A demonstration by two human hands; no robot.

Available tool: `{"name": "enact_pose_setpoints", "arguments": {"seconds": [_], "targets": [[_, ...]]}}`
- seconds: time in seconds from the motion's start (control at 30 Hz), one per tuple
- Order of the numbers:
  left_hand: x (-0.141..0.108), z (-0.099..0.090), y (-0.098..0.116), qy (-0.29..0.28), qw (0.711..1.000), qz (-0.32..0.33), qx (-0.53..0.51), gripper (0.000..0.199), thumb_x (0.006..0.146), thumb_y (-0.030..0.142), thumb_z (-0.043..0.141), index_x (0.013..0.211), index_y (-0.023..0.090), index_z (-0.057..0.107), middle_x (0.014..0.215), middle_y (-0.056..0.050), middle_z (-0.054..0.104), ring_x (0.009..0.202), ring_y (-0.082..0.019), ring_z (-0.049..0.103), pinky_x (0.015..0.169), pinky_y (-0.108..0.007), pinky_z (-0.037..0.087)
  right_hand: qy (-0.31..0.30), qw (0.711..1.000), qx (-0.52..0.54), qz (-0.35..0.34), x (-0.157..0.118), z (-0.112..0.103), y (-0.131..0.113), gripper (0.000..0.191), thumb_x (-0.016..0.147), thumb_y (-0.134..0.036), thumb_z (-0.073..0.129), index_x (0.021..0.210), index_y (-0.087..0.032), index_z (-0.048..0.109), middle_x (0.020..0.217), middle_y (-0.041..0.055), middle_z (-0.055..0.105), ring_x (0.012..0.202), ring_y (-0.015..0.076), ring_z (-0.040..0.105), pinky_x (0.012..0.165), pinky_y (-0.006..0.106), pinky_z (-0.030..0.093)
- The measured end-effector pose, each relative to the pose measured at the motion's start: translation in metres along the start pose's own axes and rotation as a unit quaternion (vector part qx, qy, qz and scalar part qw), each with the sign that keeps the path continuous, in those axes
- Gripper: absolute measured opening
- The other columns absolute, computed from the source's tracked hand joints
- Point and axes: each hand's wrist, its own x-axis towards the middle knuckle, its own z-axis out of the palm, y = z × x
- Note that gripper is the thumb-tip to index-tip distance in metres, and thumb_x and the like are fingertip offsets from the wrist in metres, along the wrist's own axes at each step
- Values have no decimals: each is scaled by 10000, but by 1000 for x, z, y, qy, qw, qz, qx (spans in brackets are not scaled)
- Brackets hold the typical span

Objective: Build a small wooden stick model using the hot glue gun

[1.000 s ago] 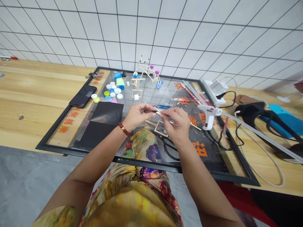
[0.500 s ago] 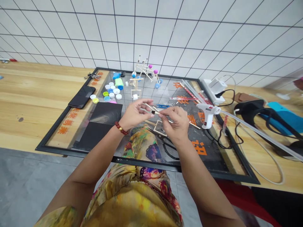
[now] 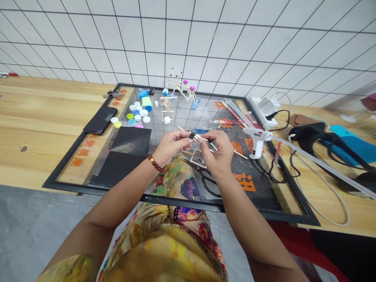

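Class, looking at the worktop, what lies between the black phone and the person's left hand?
Between the phone and the left hand lie a small yellow cap and flat black sheeting, in the head view.

A hand could pass low over the flat black paper sheets [image 3: 125,156]. Beyond them, small round coloured plastic caps [image 3: 143,112] obstruct; to their right lie black-handled metal scissors [image 3: 203,169], with an upright wooden-stick model [image 3: 192,88] farther back.

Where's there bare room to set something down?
Widest: the wooden tabletop left of the phone. Smaller: the glass between the stick model and red straws. Crowded: around the left hand, right hand, scissors and glue gun.
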Motion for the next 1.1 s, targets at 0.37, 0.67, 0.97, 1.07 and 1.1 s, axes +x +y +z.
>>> {"name": "enact_pose_setpoints", "arguments": {"seconds": [0.37,0.67,0.97,1.07,1.1], "targets": [[-1,5,-5,14,999,31,-17,171,660,231,768,782,122,718,694,-21,667,627,-91,603,634,-237,505,-34,999,-5,24,-4,4,1,92,855,-305,642,868,-215,658,794,18,724,680,163,633,764,364,468],[-1,4,-4,11,999,32,-15,190,623,165,737,811,144,729,757,-22,690,667,-97,615,644,-237,509,-59,997,23,48,-4,4,-3,70,858,-252,631,852,-212,688,778,17,744,657,159,652,758,359,474],[-3,3,-4,8,999,34,-17,300,626,315,820,857,141,742,750,-32,689,675,-103,625,661,-246,529,-44,999,-2,31,-4,4,-4,66,857,-259,629,846,-217,678,737,2,737,627,153,650,782,373,447],[-3,5,-5,13,999,51,-9,322,597,327,845,845,147,745,742,-22,682,677,-100,618,657,-243,530,-46,998,-21,23,-5,3,-4,63,857,-260,627,849,-219,675,723,-6,733,619,149,645,793,376,425],[-2,5,-6,17,998,57,-8,320,588,333,852,826,149,744,735,-19,681,671,-96,613,649,-236,525,-48,998,-25,20,-5,4,-4,61,857,-258,627,849,-220,674,720,-10,731,616,146,643,797,376,418]]}}
